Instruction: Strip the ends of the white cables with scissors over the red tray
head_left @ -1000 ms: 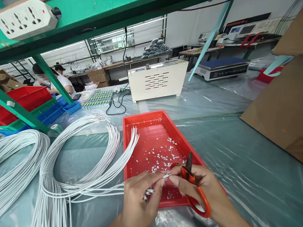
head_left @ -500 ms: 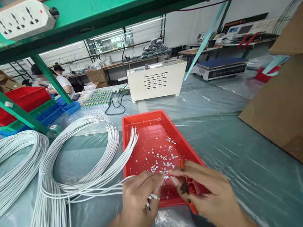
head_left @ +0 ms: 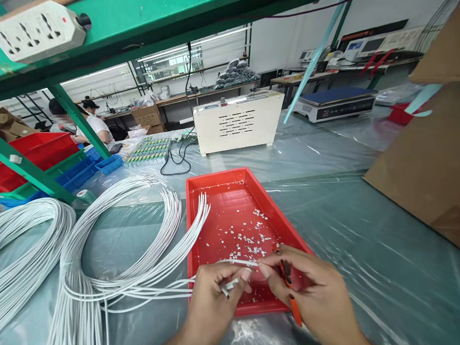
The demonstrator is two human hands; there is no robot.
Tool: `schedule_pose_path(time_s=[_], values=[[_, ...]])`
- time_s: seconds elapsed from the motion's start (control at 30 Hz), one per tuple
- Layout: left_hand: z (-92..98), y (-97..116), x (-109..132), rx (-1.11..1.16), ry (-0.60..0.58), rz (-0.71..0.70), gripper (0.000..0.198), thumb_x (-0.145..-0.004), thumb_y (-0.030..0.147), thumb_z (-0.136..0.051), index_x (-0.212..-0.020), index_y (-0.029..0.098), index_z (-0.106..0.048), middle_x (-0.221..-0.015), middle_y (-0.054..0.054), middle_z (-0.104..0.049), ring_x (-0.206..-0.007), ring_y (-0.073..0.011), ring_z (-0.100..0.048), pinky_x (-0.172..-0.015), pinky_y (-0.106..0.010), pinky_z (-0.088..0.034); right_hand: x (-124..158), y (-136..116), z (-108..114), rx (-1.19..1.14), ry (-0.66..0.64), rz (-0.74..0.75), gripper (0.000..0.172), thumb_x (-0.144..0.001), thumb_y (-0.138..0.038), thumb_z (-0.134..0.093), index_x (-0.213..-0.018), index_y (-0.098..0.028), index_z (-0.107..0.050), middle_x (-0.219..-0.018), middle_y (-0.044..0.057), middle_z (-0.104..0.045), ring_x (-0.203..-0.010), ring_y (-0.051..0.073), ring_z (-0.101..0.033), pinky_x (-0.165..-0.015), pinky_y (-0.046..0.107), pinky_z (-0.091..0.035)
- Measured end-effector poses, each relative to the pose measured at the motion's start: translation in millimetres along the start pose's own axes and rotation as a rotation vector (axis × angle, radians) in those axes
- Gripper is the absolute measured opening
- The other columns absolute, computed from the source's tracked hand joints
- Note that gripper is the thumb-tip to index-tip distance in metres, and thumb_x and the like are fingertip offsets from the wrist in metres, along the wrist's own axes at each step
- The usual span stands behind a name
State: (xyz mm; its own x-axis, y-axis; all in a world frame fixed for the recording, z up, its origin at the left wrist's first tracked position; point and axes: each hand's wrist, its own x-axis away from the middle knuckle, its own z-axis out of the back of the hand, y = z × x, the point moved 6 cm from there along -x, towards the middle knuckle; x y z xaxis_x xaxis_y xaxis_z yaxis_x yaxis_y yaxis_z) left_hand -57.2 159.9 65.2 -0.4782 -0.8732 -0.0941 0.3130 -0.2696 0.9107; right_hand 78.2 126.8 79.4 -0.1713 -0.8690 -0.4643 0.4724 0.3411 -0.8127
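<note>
My left hand (head_left: 211,304) pinches the end of a white cable (head_left: 233,263) over the near edge of a red tray (head_left: 215,183). My right hand (head_left: 313,295) holds orange-handled scissors (head_left: 290,291) in its palm, and its thumb and forefinger touch the same cable end at the left hand's fingertips. A short stripped cable tip (head_left: 228,287) sticks out under my left fingers. Small white insulation scraps (head_left: 251,237) lie scattered in the tray. A bundle of white cables (head_left: 104,247) loops across the table on the left, with several ends lying over the tray's left rim.
A cream metal machine box (head_left: 239,121) stands behind the tray. A cardboard box (head_left: 433,160) sits at the right. Red, green and blue bins (head_left: 44,159) sit under a green shelf frame (head_left: 29,169) at the left. A weighing scale (head_left: 335,103) and people are farther back.
The scissors have swung down from upright into my right palm. My right fingers have come to the cable end. A cable end now arcs higher over the tray.
</note>
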Motion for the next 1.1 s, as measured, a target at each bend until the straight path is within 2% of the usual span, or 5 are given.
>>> schedule_pose_path(time_s=[0.1, 0.33, 0.47, 0.7, 1.1], values=[[1.3, 1, -3, 0.167, 0.030, 0.062, 0.035, -0.085, 0.032, -0.048, -0.065, 0.012, -0.069, -0.065, -0.005, -0.068, -0.063, -0.0165, -0.061, -0.064, -0.024, -0.045, 6, 4, -6, -0.036, -0.041, -0.031, 0.009, -0.071, -0.011, -0.056, -0.068, -0.018, -0.061, -0.055, -0.002, -0.055, -0.049, 0.012, -0.051, -0.049, 0.021, -0.041], [1.1, -6, -8, 0.395, 0.044, 0.112, 0.022, -0.081, 0.032, -0.056, -0.079, 0.017, -0.071, -0.084, -0.005, -0.070, -0.092, -0.0215, -0.060, -0.088, -0.031, -0.038, 11, 32, -27, -0.376, -0.130, -0.454, 0.013, -0.067, -0.027, -0.066, -0.067, -0.015, -0.062, -0.050, -0.004, -0.049, -0.045, 0.010, -0.042, -0.042, 0.020, -0.035], [0.6, -19, -8, 0.552, 0.025, 0.205, 0.022, -0.077, 0.034, -0.060, -0.071, 0.015, -0.070, -0.078, -0.005, -0.068, -0.077, -0.0177, -0.059, -0.077, -0.028, -0.040, 19, 38, -38, -0.522, -0.151, -0.600, 0.025, -0.061, -0.036, -0.071, -0.064, -0.014, -0.061, -0.044, -0.005, -0.045, -0.041, 0.008, -0.038, -0.040, 0.019, -0.031], [6.8, -22, -6, 0.603, 0.047, 0.209, 0.029, -0.074, 0.040, -0.061, -0.065, 0.013, -0.064, -0.051, 0.003, -0.053, -0.041, -0.0051, -0.033, -0.045, -0.020, -0.025, 25, 24, -45, -0.492, -0.290, -0.467, 0.020, -0.065, -0.030, -0.071, -0.064, -0.016, -0.058, -0.053, -0.005, -0.047, -0.049, 0.008, -0.039, -0.047, 0.020, -0.031], [10.5, -23, -9, 0.588, 0.017, 0.134, 0.032, -0.078, 0.042, -0.056, -0.078, 0.011, -0.065, -0.057, 0.000, -0.057, -0.039, -0.0038, -0.019, -0.040, -0.022, -0.012, 38, 13, -51, -0.704, -0.703, -0.453, 0.045, -0.079, -0.056, -0.048, -0.068, -0.013, -0.054, -0.063, 0.000, -0.050, -0.049, 0.009, -0.050, -0.049, 0.022, -0.035]])
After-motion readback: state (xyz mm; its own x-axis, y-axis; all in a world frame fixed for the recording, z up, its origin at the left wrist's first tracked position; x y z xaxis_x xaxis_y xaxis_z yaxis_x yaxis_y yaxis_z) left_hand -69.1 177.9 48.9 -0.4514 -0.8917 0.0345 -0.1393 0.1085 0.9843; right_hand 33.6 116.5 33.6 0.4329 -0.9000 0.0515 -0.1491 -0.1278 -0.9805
